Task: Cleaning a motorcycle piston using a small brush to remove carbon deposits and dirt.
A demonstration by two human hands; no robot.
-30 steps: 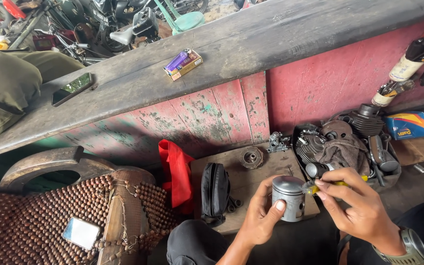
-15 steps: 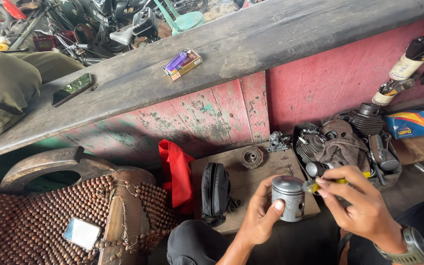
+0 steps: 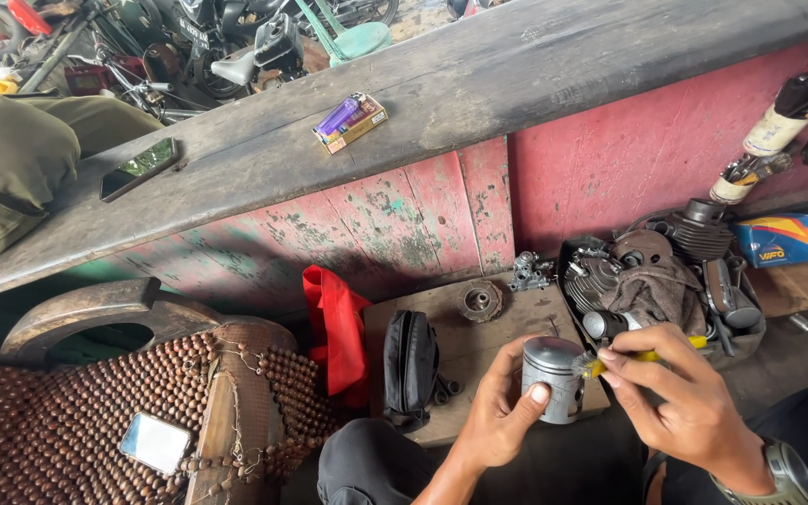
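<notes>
— How's the light here?

— Soft, even daylight. It comes from the far side, where the open yard beyond the wooden ledge (image 3: 516,84) is brightest. No hard shadows; only dim patches under the ledge and near the bottom edge.

— Any glare?

— A pale sheen on the phone (image 3: 139,168) lying on the ledge, and a mild shine on the metal piston (image 3: 554,374). Nothing blown out.

— Sharpness?

— Mostly crisp. The right hand (image 3: 685,411) is a little soft. The wide lens makes the ledge look slanted, and things stretch toward the corners.
</notes>
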